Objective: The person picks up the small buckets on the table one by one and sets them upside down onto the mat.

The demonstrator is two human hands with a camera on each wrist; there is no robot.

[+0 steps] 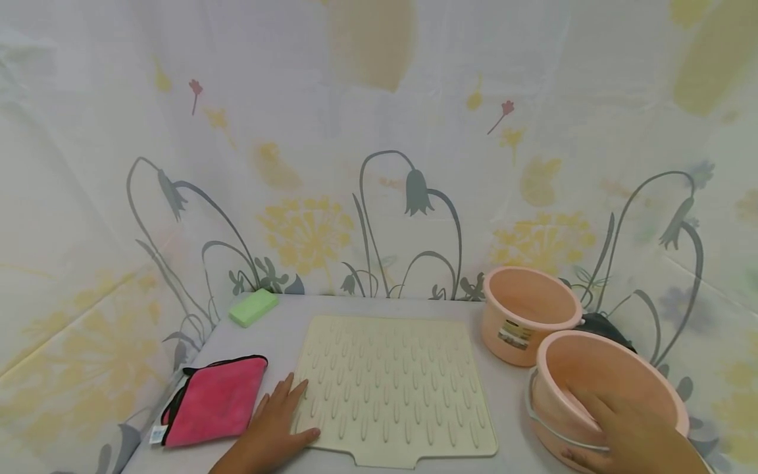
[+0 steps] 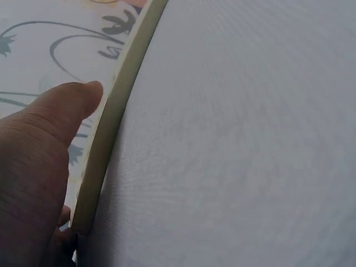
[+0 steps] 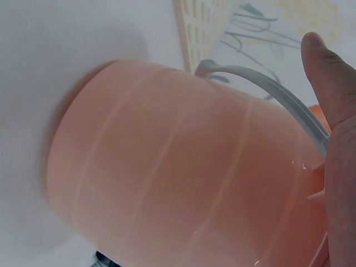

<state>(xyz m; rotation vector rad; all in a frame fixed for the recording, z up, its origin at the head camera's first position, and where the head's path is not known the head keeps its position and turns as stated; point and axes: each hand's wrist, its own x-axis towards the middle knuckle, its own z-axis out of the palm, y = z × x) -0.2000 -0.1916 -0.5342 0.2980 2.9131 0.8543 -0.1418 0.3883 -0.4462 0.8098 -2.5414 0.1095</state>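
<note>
My left hand (image 1: 275, 424) rests along the left edge of a cream washboard (image 1: 397, 388) with rows of raised ridges, its fingers spread over the rim. In the left wrist view the straight thumb (image 2: 69, 108) lies beside the board's edge (image 2: 108, 128). My right hand (image 1: 630, 431) holds the rim of the nearer pink bucket (image 1: 616, 355), fingers reaching inside and thumb outside. The fingertips are hidden behind the hand. The right wrist view shows the bucket wall (image 3: 178, 172) standing on the table, with its grey handle (image 3: 267, 83) near the thumb.
A second pink bucket (image 1: 509, 336) with a label stands behind the nearer one. Something black (image 1: 604, 327) lies behind the buckets. On the left are a folded pink cloth item with black edging (image 1: 219, 405) and a pale green block (image 1: 253, 307). A flowered curtain (image 1: 379, 131) surrounds the table.
</note>
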